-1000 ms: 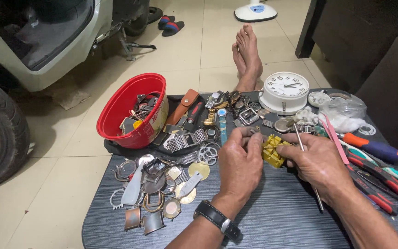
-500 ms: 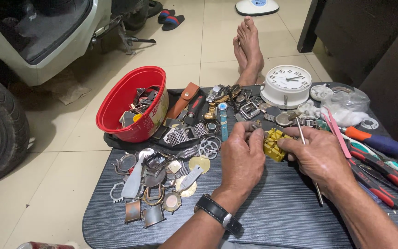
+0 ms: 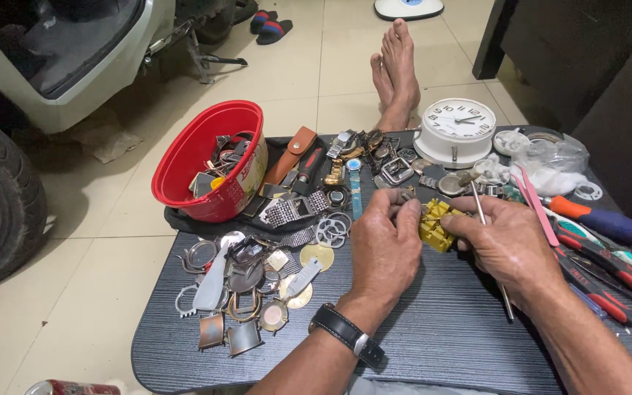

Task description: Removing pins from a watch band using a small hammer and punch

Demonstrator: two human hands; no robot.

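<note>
Dark wood table (image 3: 433, 344) sits low over pale floor tiles, full of little watch parts; my left hand (image 3: 383, 249) pinches a small metal watch piece (image 3: 406, 196) at its fingertips; just to its right, touching the yellow block (image 3: 434, 224), my right hand (image 3: 510, 245) curls around a thin metal pin tool (image 3: 480, 212). I think the block is light, hard plastic and may slide, so I hold it by its sides; the pin looks thin and bendy. Beyond my left hand sits a red bowl (image 3: 195, 157); beyond my right, a white clock (image 3: 456, 130).
</note>
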